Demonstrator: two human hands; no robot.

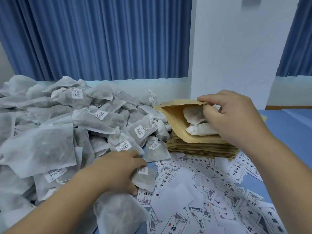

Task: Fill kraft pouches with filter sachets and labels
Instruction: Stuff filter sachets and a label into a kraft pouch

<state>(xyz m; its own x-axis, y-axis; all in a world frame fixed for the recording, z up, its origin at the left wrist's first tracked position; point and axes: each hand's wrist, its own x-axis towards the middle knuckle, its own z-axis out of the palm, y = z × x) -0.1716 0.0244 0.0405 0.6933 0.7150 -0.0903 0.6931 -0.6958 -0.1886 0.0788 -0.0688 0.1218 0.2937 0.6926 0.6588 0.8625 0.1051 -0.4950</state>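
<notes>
Grey-white filter sachets [67,125] heap on the left. At their edge the left hand [116,173] curls its fingers [135,160] round a single sachet [146,180], above scattered printed labels [202,181]. The kraft pouch [173,119] gapes atop the pouch stack [199,148], two sachets inside; the right hand [236,115] pinches its upper lip.

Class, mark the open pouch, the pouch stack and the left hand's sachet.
open pouch [173,119]: head view, inner wall.
pouch stack [199,149]: head view, front edge.
sachet [145,180]: head view, grey body.
</notes>
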